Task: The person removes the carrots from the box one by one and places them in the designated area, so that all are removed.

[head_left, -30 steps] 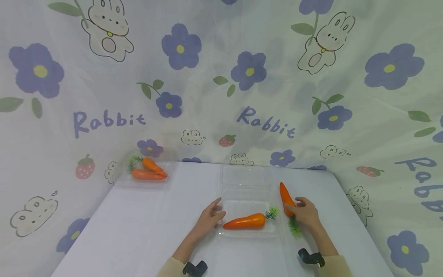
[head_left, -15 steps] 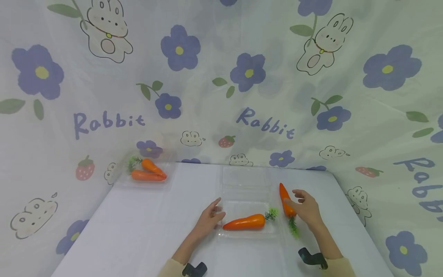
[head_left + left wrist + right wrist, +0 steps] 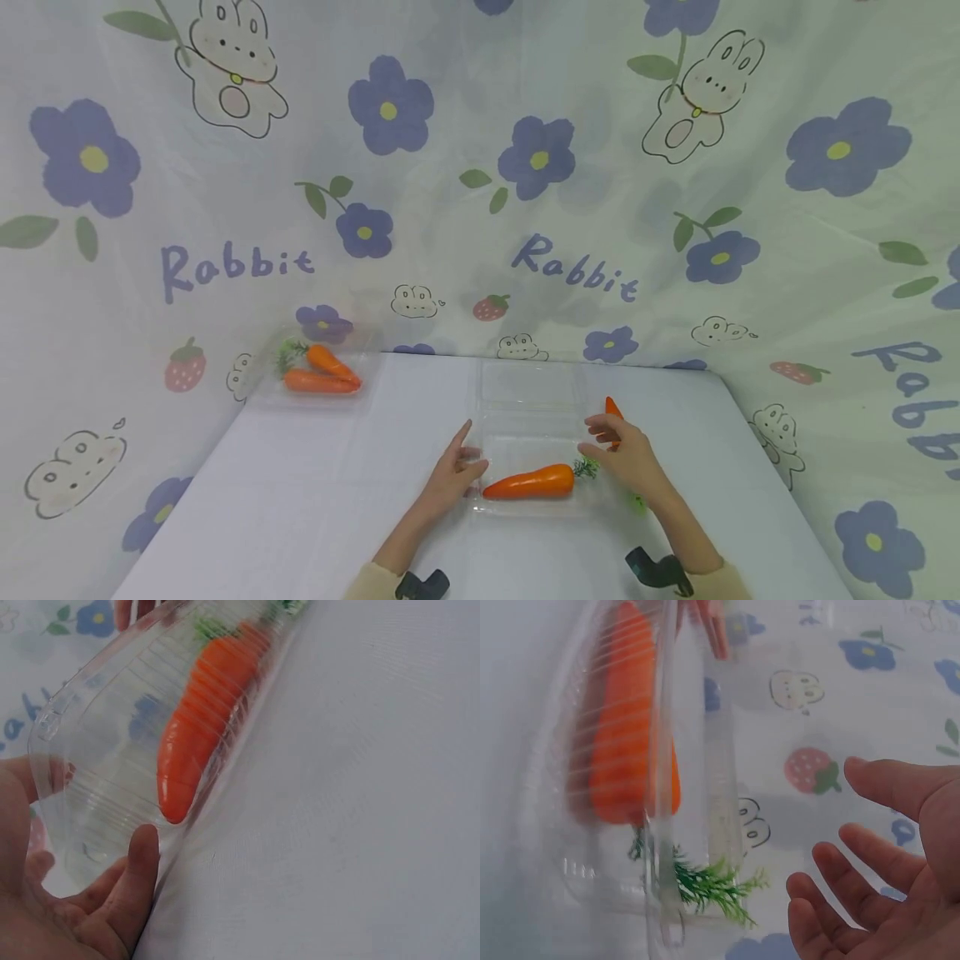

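Observation:
An orange toy carrot (image 3: 532, 482) with green leaves lies in a clear plastic clamshell box (image 3: 525, 510), its lid (image 3: 532, 387) folded back away from me. At the box's left edge rests my left hand (image 3: 448, 477), fingers loosely extended; in the left wrist view its thumb (image 3: 142, 851) is by the box corner. My right hand (image 3: 633, 458) hovers by the right edge with fingers spread and slightly bent, holding nothing in the right wrist view. Beneath it a second carrot (image 3: 612, 407) lies on the table, mostly hidden; its tip and a bit of green show.
Another clear box (image 3: 367, 400) with two carrots (image 3: 322, 381) stands at the table's far left corner. A patterned cloth (image 3: 450, 183) with rabbits and flowers hangs behind and beside the white table (image 3: 315, 500).
My right hand has let go of the second carrot and moved left, over it, toward the box's right edge. My left hand has stayed almost still, its index finger a little more raised.

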A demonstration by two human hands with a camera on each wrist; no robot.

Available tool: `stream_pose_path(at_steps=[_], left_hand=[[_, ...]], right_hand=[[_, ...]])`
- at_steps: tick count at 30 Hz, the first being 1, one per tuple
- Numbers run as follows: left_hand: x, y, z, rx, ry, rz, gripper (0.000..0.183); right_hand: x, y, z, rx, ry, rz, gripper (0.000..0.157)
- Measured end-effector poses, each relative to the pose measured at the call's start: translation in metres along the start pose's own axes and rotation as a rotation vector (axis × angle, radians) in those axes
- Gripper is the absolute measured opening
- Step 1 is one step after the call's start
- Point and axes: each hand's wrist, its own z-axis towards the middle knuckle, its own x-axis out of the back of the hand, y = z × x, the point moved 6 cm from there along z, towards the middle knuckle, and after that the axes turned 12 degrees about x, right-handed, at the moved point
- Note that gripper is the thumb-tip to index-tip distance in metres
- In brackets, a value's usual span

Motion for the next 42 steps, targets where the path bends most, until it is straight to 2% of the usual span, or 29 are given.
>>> stream_pose_path(at_steps=[6,14,23,30,42], left_hand=[[0.0,0.001,0.0,-0.013,0.001,-0.008,0.074],[-0.001,0.001,-0.001,-0.015,-0.004,-0.011,0.071],[0.0,0.002,0.0,-0.008,-0.002,-0.022,0.071],[-0.001,0.003,-0.002,-0.015,-0.01,-0.031,0.072],[-0.005,0.001,-0.008,-0.015,0.001,-0.061,0.072]], right_hand=[[-0.018,-0.005,0.005,0.053,-0.034,0.008,0.035],[-0.032,-0.003,0.007,0.078,-0.06,-0.082,0.036],[-0.05,-0.019,0.013,0.207,-0.213,-0.024,0.037],[-0.066,-0.015,0.014,0.203,-0.365,-0.031,0.038],[-0.08,-0.004,0.006,0.215,-0.422,-0.045,0.037]])
